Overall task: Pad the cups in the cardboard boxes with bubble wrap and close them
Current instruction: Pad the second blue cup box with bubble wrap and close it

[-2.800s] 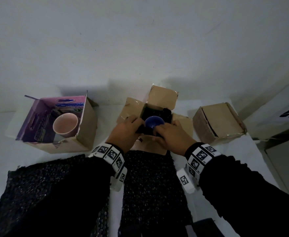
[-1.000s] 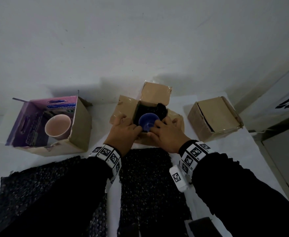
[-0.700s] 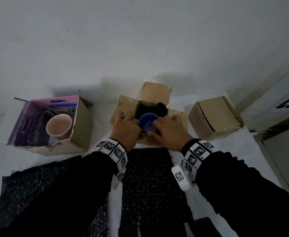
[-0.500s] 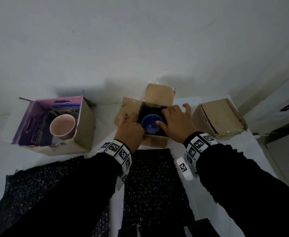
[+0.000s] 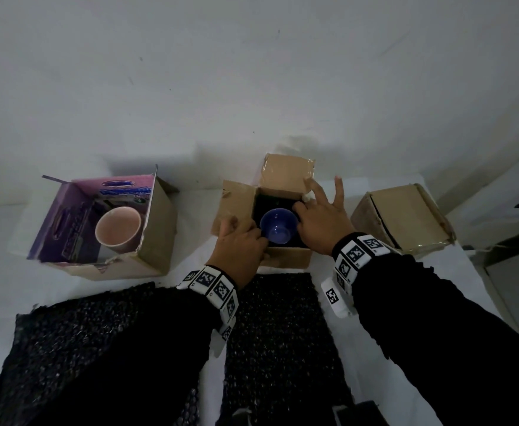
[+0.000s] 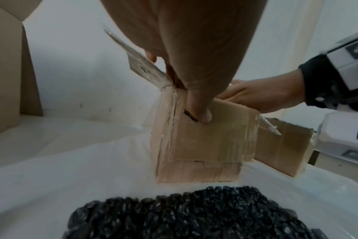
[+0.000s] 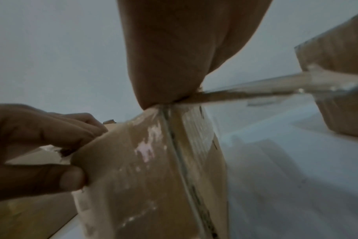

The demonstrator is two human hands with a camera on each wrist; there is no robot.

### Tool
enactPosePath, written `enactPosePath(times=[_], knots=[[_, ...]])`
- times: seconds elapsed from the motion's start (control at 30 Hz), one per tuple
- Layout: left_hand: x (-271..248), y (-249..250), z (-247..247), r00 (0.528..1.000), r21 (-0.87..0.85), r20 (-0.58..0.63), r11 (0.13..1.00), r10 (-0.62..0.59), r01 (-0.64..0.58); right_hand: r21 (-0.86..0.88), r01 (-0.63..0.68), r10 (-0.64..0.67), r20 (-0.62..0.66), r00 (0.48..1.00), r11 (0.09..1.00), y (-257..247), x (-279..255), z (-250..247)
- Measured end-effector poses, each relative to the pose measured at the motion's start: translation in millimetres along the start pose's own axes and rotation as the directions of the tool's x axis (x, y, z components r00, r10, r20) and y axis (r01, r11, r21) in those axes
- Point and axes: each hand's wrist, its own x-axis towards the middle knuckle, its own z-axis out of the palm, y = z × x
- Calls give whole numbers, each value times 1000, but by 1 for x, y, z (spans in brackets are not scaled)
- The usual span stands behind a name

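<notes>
right hand now splayed over box | left hand still grips wall

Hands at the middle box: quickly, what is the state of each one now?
Left hand: grips the near wall of the middle box.
Right hand: open, fingers spread, resting on the box's right side.

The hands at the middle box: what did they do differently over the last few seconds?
The right hand left the blue cup and spread open toward the box's right flap. The left hand kept gripping the middle box at its front corner. Pink cup and closed box unchanged.
</notes>
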Motion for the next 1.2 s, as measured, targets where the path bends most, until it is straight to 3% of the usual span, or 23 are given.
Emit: enactPosePath(times=[0.1,0.27,0.43,0.5,0.6,0.73,0.93,1.2], knots=[[0,-2,-2,1000,-12,-24,1000,0,-1,-35,36,-35,34,999,999,1,5,-2],[-2,-1,4,999,-35,-35,999,-16,15,60,23,-18,-86,996,998,1,0,-1],[-1,-2,3,999,-29,9,998,-53,53,56,21,-22,18,1000,998,-2,8,-5],[1,-1,2,997,0,23,998,-67,67,84,17,-11,-74,997,996,0,6,-6],[2,2,0,999,30,-2,999,-33,33,177,130,-86,-238,967,976,3,-5,1],[2,-3,3,999,19,-43,1000,16,-15,213,340,-299,-204,932,916,5,-21,15],[3,-5,6,998,-18,-55,999,35,-36,204,387,-319,-301,899,899,7,-27,27],[2,0,1,1000,91,-4,996,-15,15,119,420,-355,-360,863,900,0,-31,38]])
